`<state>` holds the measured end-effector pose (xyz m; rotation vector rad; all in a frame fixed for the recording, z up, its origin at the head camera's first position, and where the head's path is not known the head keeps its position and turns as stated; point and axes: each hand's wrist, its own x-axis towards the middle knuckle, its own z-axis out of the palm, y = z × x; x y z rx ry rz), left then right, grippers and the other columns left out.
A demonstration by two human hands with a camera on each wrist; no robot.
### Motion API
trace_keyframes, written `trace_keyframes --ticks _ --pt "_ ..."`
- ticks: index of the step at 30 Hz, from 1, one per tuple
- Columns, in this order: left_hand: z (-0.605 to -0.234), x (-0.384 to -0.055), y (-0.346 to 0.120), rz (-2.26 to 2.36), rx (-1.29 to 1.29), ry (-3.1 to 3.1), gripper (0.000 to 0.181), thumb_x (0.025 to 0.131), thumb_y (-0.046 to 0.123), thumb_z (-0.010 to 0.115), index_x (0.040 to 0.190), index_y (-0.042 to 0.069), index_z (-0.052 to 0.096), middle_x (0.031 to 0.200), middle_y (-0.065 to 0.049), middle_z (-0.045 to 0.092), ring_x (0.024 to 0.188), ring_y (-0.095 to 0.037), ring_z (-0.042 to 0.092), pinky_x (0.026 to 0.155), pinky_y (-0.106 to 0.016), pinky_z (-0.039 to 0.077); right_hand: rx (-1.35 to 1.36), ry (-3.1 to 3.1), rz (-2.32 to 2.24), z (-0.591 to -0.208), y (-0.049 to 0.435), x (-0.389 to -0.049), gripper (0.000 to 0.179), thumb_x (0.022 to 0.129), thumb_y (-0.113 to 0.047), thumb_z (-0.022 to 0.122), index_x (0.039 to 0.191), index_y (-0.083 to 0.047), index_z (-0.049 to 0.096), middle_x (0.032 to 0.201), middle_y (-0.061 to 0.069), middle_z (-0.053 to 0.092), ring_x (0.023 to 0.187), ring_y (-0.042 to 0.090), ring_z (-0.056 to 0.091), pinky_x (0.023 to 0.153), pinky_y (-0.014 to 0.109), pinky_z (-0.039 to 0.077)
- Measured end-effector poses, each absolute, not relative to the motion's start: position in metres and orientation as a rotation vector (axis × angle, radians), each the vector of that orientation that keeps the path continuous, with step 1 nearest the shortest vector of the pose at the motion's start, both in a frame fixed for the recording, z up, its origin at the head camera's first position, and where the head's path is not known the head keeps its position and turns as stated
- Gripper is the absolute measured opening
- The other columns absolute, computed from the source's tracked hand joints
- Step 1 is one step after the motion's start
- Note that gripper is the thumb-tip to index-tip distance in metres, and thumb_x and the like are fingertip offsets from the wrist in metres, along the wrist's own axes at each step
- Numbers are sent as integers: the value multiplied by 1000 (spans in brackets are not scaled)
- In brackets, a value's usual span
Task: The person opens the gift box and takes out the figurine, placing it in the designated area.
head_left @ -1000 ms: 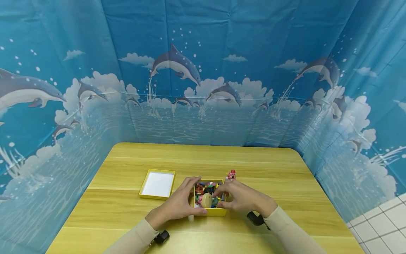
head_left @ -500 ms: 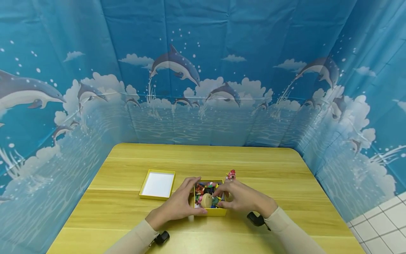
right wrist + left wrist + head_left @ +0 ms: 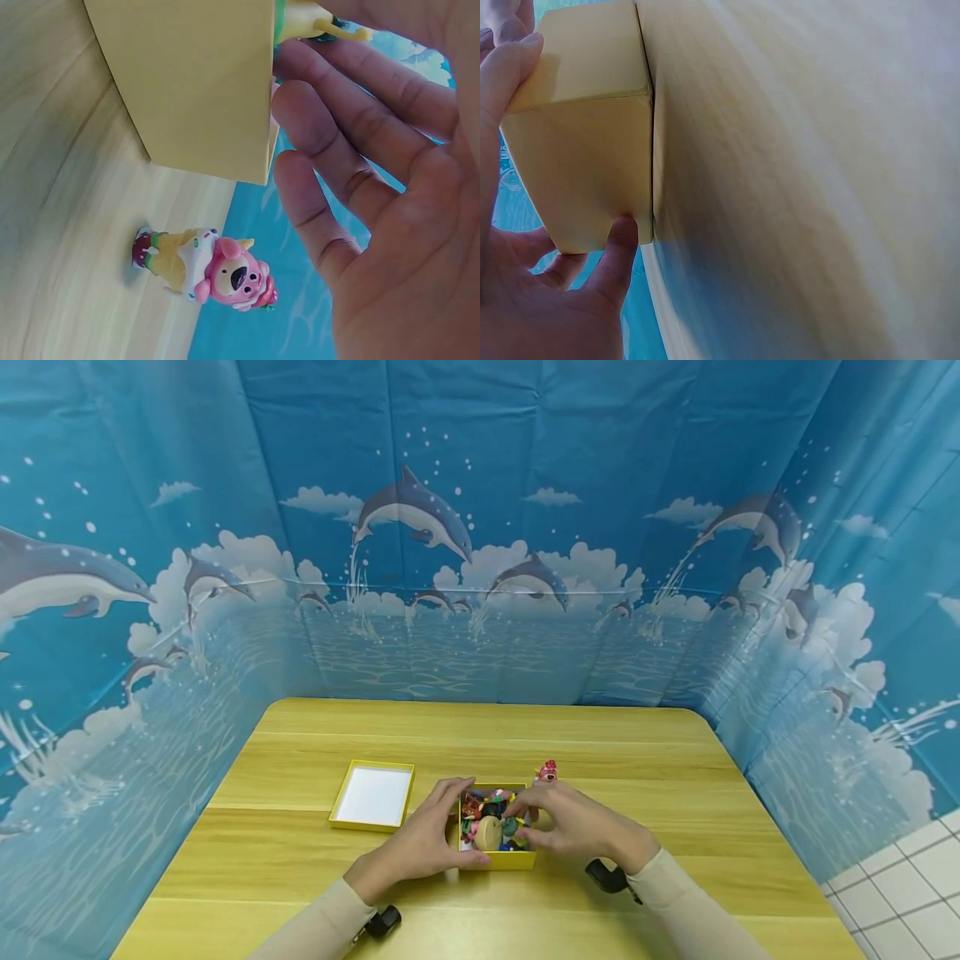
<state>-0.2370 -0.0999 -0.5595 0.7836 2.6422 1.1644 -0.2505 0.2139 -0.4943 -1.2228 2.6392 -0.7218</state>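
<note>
A yellow-rimmed lid [image 3: 372,795] lies off at left on the wooden table [image 3: 262,877] as a person's left hand [image 3: 423,839] holds the yellow box [image 3: 512,861] between spread thumb and fingers. Toy figures [image 3: 488,833] crowd inside; whether the right hand [image 3: 581,827], fingers over the rim, pinches one cannot be told. A pink bear figure [image 3: 547,770] stands at far right, alone outside: work seemingly partway.

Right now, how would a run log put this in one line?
left hand: holds yellow box; right hand: pinches green figurine; pink bear figurine: stands on table; lid: apart, left of box
</note>
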Motion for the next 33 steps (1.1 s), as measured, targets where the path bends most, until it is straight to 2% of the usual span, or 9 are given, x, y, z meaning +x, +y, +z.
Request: trace_keyframes --ticks 5,12,18,25,33 --pt "-560 -237 -100 1172 784 2639 124 92 73 92 187 25 28 186 -5 36 163 -39 56 128 -67 54 -1238 2659 -738 -494 214 -250 27 114 -27 79 140 -19 81 137 -5 83 126 16 77 108 47 67" --pt "-560 -235 -99 1193 773 2635 124 92 73 93 186 24 29 185 -6 37 161 -38 58 128 -66 54 -1247 2655 -793 -492 216 -249 30 115 -25 78 144 -13 76 134 -3 82 119 11 76 106 52 68" --pt "-561 -235 -97 1194 776 2639 124 92 73 93 186 23 29 185 -6 38 161 -38 58 127 -67 54 -1290 2671 -816 -491 218 -249 34 116 -22 76 148 -11 72 139 -2 80 121 11 76 107 49 68" --pt "-562 -236 -97 1182 785 2647 125 92 74 92 187 24 28 185 -5 38 161 -38 58 127 -66 55 -1291 2670 -865 -491 217 -248 31 119 -24 72 148 -14 66 139 -1 79 123 13 78 107 45 69" --pt "-564 -236 -98 1194 781 2646 125 91 75 92 187 25 29 185 -5 38 161 -37 58 128 -66 54 -1294 2666 -909 -491 216 -248 30 122 -27 66 149 -14 62 139 1 78 114 9 78 100 35 69"
